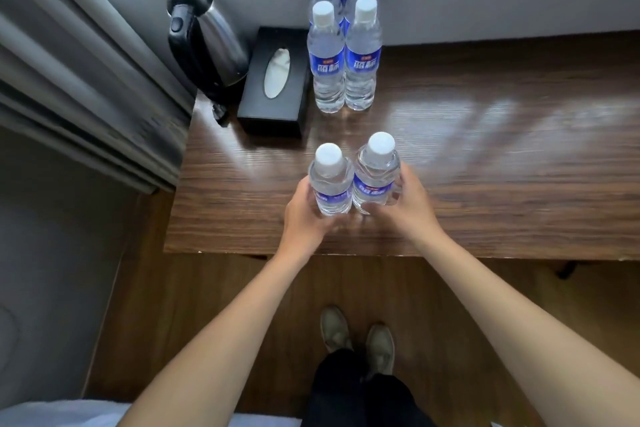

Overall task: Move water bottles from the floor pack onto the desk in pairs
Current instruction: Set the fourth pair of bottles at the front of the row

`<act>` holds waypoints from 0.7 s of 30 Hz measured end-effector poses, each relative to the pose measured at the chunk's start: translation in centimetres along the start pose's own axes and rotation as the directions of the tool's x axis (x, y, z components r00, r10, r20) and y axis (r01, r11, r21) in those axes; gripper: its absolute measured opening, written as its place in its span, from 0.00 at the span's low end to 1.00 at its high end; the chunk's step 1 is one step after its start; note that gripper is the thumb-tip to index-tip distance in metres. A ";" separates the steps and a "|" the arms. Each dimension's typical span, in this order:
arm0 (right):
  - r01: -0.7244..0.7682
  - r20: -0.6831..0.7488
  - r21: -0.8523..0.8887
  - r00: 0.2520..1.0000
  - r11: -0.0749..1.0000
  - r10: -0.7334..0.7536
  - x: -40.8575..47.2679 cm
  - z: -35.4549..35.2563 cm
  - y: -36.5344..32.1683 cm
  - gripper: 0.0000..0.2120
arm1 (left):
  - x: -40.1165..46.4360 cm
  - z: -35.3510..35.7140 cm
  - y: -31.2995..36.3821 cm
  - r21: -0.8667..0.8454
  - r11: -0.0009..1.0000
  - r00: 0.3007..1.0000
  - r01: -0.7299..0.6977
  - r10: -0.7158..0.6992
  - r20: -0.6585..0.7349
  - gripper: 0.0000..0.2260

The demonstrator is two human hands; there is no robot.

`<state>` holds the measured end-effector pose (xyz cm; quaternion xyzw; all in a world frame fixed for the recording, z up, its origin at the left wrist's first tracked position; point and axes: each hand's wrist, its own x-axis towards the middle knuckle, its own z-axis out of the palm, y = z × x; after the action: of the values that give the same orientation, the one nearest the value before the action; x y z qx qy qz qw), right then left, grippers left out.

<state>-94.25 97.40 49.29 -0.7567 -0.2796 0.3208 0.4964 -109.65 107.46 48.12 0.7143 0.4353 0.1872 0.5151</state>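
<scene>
The left hand [304, 215] and right hand [405, 204] are each wrapping a blue-labelled bottle, the left bottle [330, 180] touching the right bottle [375, 173] over the worktop [485, 166]. Label writing is staying unreadable. Beyond the hands, six bottles [344, 55] are standing paired, a tissue box [277, 83] and kettle [204, 42] leftward.

Steel electric kettle [207, 42] with black handle and lid, at the far left corner. Just beside it on the right, black tissue box [275, 83] with an oval opening, white tissue visible inside. Grey curtain [76, 62] in folds at the left. Below, brown wooden floor [194, 315], two grey-beige shoes [358, 336], dark trouser legs [360, 392].
</scene>
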 end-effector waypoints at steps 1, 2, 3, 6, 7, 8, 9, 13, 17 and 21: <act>0.004 0.004 0.009 1.000 1.000 -0.004 0.3 0.1 0.6 0.36 | -0.1 0.4 -0.5 -0.003 1.000 1.000 -0.005 0.005 -0.014 0.32; 0.012 0.007 0.011 1.000 1.000 -0.012 0.5 0.2 1.1 0.36 | -0.1 0.8 -0.8 -0.006 1.000 0.999 -0.016 0.016 -0.034 0.31; 0.028 0.012 0.005 1.000 1.000 -0.028 0.7 0.3 1.7 0.35 | -0.1 1.1 -1.1 -0.005 1.000 0.998 -0.026 0.026 -0.059 0.30; 0.095 0.007 -0.043 0.995 0.995 -0.095 0.8 0.6 3.3 0.31 | 0.0 1.9 -1.9 -0.063 0.997 0.991 -0.054 0.046 -0.125 0.27; 0.110 -0.009 -0.050 0.994 0.993 -0.110 0.8 0.7 3.7 0.30 | 0.0 2.1 -2.0 -0.086 0.995 0.989 -0.058 0.045 -0.142 0.26; 0.121 -0.027 -0.049 0.992 0.991 -0.122 0.8 0.7 4.0 0.29 | 0.0 2.4 -2.0 -0.109 0.992 0.986 -0.061 0.043 -0.159 0.26; 0.130 -0.042 -0.047 0.990 0.990 -0.132 0.8 0.8 4.2 0.28 | 0.0 2.6 -2.0 -0.124 0.990 0.984 -0.066 0.043 -0.175 0.25; 0.169 -0.065 -0.032 0.983 0.985 -0.171 1.4 1.2 4.5 0.28 | 0.8 3.1 -1.8 -0.096 0.991 0.969 -0.089 0.064 -0.240 0.24; 0.209 -0.080 -0.033 0.974 0.977 -0.211 2.1 1.4 4.5 0.29 | 2.0 3.1 -1.8 -0.029 0.993 0.960 -0.115 0.103 -0.259 0.24; 0.227 -0.069 -0.034 0.971 0.973 -0.228 2.2 1.3 5.1 0.29 | 2.4 3.2 -2.2 0.000 0.987 0.951 -0.158 0.152 -0.269 0.26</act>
<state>-93.34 97.96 43.71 -0.7370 -0.3504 0.2307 0.5299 -107.05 107.79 44.44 0.7088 0.4415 0.3264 0.4428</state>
